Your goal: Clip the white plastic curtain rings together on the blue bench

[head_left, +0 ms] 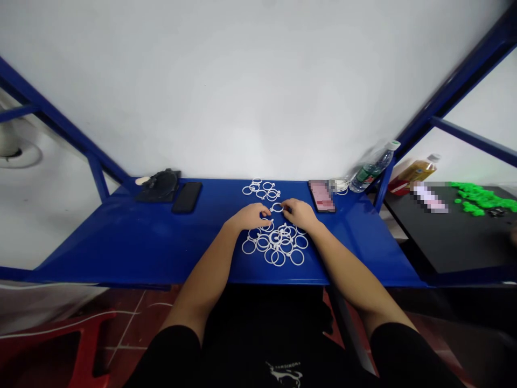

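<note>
A white ring (277, 207) with a small tab on its left side is at the fingertips of my right hand (299, 213), which pinches its right edge. Just left of that tab is my left hand (253, 216); its fingers are half curled and a little apart, with no grip visible on the ring. Below both hands a loose pile of similar white rings (278, 259) overlaps on the blue table (214, 248). Part of the pile's upper edge is hidden under my hands. Beyond them, near the wall, lies a smaller group of white rings (262, 194).
A black phone (187, 197) and a dark flat object (160, 186) lie left. To the right are a lit phone (322, 196), a white cable (341, 186) and a water bottle (371, 171). Blue frame bars flank the table. Green pieces (474, 194) lie on a black table.
</note>
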